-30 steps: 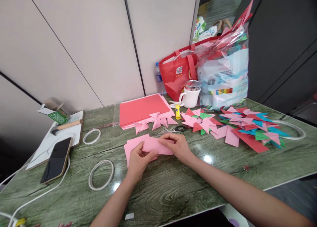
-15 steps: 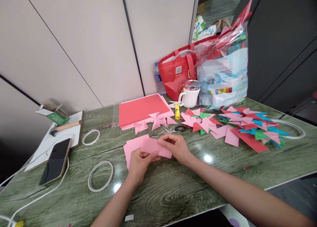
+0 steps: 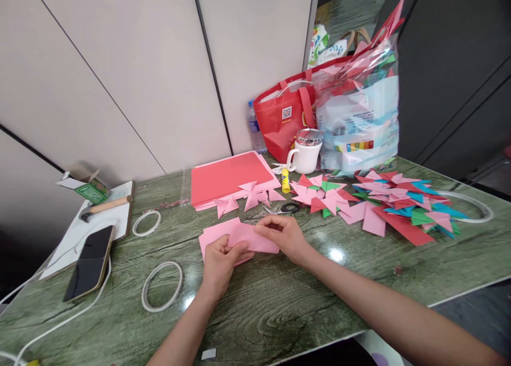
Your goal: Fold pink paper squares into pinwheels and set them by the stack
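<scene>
A small pink piece of paper [image 3: 255, 240] is held between my two hands. My left hand [image 3: 220, 263] pinches its left side, thumb on top. At the paper's upper right, my right hand [image 3: 282, 237] grips the edge between thumb and fingertips. Beneath and behind my left hand, more pink sheets [image 3: 215, 232] lie on the table, partly covered. Just beyond my right hand rest scissors [image 3: 289, 208] with black handles. Folded pink paper pieces [image 3: 250, 196] lie farther back, by a stack of red and pink sheets [image 3: 229, 175].
Two tape rolls [image 3: 162, 286] lie to the left, near a phone [image 3: 88, 262] and a hammer [image 3: 106, 207]. A glue stick [image 3: 285, 180], a white mug [image 3: 306, 155] and bags [image 3: 359, 121] stand at the back. Colourful folded papers [image 3: 407, 195] are heaped on the right.
The pink paper has turned slightly and lies flatter, and my left thumb has shifted along it. Both hands still hold it in nearly the same place.
</scene>
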`<state>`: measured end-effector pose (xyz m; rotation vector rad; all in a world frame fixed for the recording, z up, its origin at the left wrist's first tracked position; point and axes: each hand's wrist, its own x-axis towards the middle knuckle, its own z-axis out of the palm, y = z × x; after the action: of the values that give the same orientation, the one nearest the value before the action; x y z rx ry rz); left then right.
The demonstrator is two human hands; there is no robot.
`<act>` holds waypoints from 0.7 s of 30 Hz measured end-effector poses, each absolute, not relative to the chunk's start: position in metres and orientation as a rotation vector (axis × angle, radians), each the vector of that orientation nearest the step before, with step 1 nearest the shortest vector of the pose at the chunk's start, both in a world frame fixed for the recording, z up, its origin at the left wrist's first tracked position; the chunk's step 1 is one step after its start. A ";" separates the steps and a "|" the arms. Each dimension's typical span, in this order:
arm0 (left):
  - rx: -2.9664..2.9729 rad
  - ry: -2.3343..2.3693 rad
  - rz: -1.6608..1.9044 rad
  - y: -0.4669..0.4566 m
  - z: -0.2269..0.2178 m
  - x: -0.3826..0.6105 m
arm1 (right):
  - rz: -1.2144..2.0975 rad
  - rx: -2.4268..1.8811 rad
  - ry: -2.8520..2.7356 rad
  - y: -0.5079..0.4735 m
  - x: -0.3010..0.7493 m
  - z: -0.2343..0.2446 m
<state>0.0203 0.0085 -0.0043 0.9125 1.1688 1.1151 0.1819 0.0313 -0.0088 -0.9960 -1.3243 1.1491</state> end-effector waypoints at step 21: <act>1.083 1.091 1.068 0.015 0.000 0.011 | 1.201 -0.981 -1.342 0.035 0.186 -0.011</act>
<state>0.0115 0.0149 0.0003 1.0828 1.0914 1.0678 0.1861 0.0349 -0.0106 -0.9810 -1.3423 1.2007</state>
